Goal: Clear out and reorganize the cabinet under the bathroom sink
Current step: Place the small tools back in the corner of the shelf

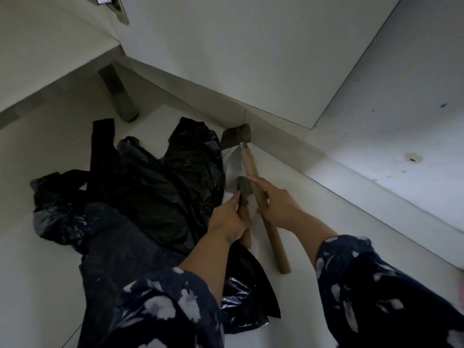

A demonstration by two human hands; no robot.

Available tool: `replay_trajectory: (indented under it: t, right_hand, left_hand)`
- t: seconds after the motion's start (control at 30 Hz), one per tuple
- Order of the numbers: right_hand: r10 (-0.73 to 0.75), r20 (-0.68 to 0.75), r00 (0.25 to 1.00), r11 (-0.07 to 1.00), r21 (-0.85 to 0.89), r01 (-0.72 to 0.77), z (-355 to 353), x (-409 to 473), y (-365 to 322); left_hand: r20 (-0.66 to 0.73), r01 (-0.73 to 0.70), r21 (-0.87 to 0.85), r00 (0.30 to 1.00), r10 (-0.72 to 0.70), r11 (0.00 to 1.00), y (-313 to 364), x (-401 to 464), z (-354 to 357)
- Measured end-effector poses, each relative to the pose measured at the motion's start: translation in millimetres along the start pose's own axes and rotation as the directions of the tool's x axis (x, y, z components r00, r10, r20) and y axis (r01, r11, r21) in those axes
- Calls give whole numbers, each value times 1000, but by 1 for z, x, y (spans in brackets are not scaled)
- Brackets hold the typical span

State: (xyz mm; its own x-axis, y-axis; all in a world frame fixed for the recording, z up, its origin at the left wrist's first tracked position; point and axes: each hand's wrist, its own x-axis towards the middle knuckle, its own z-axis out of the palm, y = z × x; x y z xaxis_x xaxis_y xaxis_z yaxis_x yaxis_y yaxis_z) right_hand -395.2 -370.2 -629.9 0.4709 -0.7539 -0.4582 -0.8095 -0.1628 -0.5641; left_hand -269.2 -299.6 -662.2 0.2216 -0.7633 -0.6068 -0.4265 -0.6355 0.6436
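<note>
Two wooden-handled tools gathered off the bathroom floor

Left hand (229,219) grips the short trowel (234,172); right hand (278,204) clasps the long-handled tool (251,169), likely pairing them beside black bags (150,182).

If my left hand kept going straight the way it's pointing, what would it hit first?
Probably the metal trowel blade just ahead of the left hand, which grips a short wooden handle; past it, the hoe head. Depth is unclear.

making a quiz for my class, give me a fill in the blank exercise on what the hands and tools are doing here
1. Each hand grips a tool with a ____ handle.
2. The right hand holds the longer tool, whose metal head touches the ____.
3. The left hand holds the shorter tool beside the black plastic ____ on the floor.

Missing words: wooden; wall; bags
</note>
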Motion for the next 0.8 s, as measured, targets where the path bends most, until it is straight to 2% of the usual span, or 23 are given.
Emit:
replay_trajectory:
  t: [0.2,0.27,0.37,0.43,0.6,0.7,0.8]
  right_hand:
    - [13,-1,1000,999,50,-13,-11,-9,-1]
    - [23,7,1000,998,62,-23,-16,-13,-6]
    - [39,22,999,996,83,-40,-29,-19,-20]
    - [59,51,997,990,128,-65,-37,-26,-34]
    - [74,129,989,993,84,-85,-42,-44,-82]
    - [62,142,988,998,22,-66,-46,-53,-116]
    - [55,126,990,997,48,-62,-57,-66,-149]
  left_hand:
    - [13,0,-129,1000,2,992,3,-7,-3]
    - [46,12,-229,999,-2,973,6,-13,-8]
    - [151,88,-469,988,-18,879,16,-33,-22]
    - [184,101,-536,983,0,838,21,-48,-32]
    - [172,110,-535,985,-20,838,4,-84,-64]
    - [134,109,-516,990,-46,850,-10,-101,-89]
    - [85,71,-501,996,-33,863,-17,-115,-114]
